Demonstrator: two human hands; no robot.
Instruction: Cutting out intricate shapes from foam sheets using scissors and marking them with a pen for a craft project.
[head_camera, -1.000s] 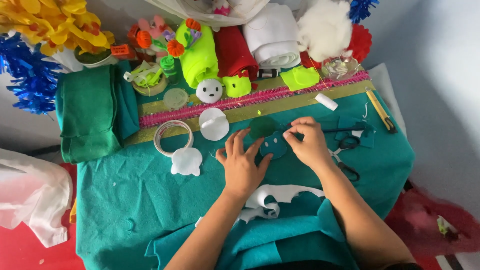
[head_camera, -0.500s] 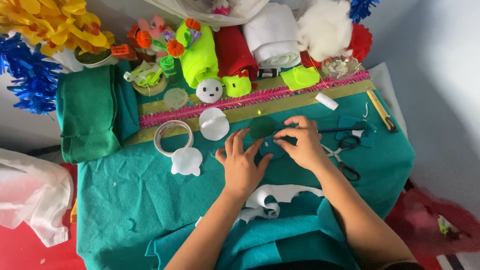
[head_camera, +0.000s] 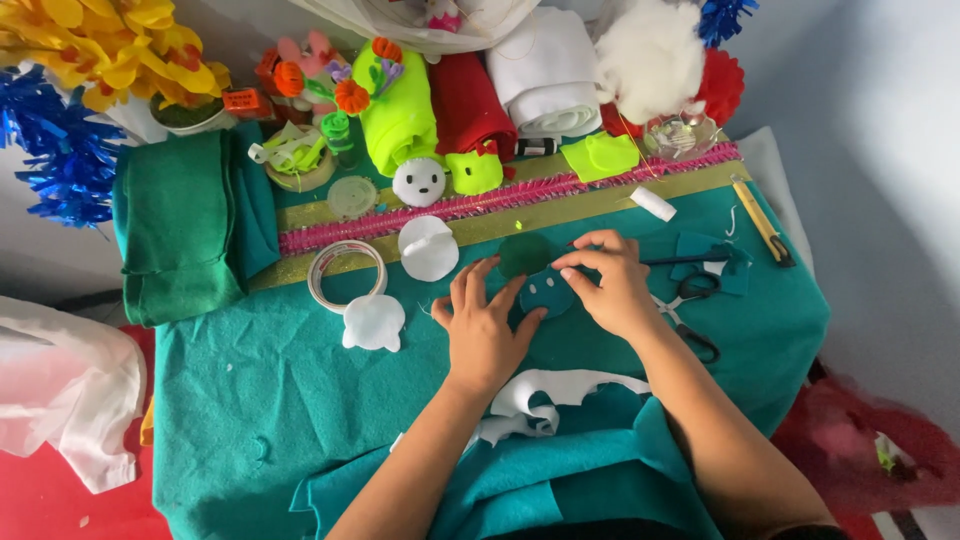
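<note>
My left hand (head_camera: 484, 325) lies flat, fingers spread, on the teal felt table cover (head_camera: 250, 400), its fingertips touching a small round teal felt piece (head_camera: 548, 293). My right hand (head_camera: 606, 282) rests on the right side of that piece, thumb and forefinger pinched together above it; whether they hold anything tiny I cannot tell. A darker green felt circle (head_camera: 524, 254) lies just behind the teal piece.
Black-handled scissors (head_camera: 690, 300) lie right of my right hand, with a yellow craft knife (head_camera: 762, 220) further right. A tape ring (head_camera: 346, 274) and white felt shapes (head_camera: 428, 248) sit to the left. Felt rolls, stuffing and paper flowers crowd the back edge. White scrap felt (head_camera: 545, 392) lies near me.
My right hand's fingers shifted slightly left over the teal piece. The left hand stayed flat in place.
</note>
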